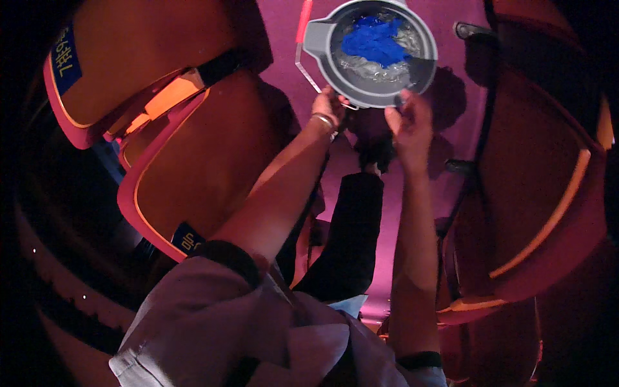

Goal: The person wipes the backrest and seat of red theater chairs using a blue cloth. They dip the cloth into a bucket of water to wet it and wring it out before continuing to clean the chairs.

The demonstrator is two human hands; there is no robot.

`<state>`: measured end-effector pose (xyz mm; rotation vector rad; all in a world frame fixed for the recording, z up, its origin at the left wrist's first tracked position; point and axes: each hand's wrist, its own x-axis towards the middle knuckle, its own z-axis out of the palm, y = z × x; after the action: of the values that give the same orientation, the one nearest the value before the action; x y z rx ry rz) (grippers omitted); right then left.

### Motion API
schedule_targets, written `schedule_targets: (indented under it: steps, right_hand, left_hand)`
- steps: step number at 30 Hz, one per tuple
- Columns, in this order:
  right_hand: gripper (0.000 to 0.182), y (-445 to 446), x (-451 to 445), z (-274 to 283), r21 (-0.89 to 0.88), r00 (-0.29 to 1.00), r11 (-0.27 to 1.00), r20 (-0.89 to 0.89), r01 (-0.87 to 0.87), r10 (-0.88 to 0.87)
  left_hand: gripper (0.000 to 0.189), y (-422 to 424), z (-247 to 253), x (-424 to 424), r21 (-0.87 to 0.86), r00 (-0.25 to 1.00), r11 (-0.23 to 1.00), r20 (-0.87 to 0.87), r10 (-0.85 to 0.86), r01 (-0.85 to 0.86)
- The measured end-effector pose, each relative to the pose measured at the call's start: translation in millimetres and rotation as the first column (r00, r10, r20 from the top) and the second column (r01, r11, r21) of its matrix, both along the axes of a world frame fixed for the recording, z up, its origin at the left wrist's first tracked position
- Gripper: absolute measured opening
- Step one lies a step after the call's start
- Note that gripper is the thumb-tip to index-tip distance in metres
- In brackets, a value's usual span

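A round grey bucket with a pouring spout is in front of me at the top of the view. Clear water fills part of it, and a crumpled blue cloth lies in the water. My left hand, with a bracelet at its wrist, grips the bucket's near left side; some fingers are hidden beneath it. Fingertips of my right hand touch the near right rim, the thumb apart from them; how firmly they hold is unclear. A metal bail handle with a red grip hangs on the left.
Padded seats with orange-brown covers line the left side, some bearing labels with writing. More seats stand on the right, with dark metal fittings jutting towards the pinkish aisle floor. My leg is below the bucket.
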<state>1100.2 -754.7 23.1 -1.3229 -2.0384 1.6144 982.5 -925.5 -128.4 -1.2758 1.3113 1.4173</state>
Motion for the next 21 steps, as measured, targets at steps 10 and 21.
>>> schedule_targets:
  steps: [10, 21]
  right_hand:
    - [0.025, -85.5, 176.6, 39.7, -0.298, 0.929, 0.955, 0.355, 0.008, 0.103]
    - [0.021, -130.1, 353.4, 105.0, -0.280, 0.942, 0.956, 0.335, 0.088, 0.011]
  left_hand:
    - [0.021, 5.4, 116.7, -82.1, 0.002, 0.711, 0.947, -0.662, -0.239, 0.320]
    - [0.041, 93.0, 227.7, 71.9, -0.169, 0.611, 0.796, -0.556, -0.564, 0.582]
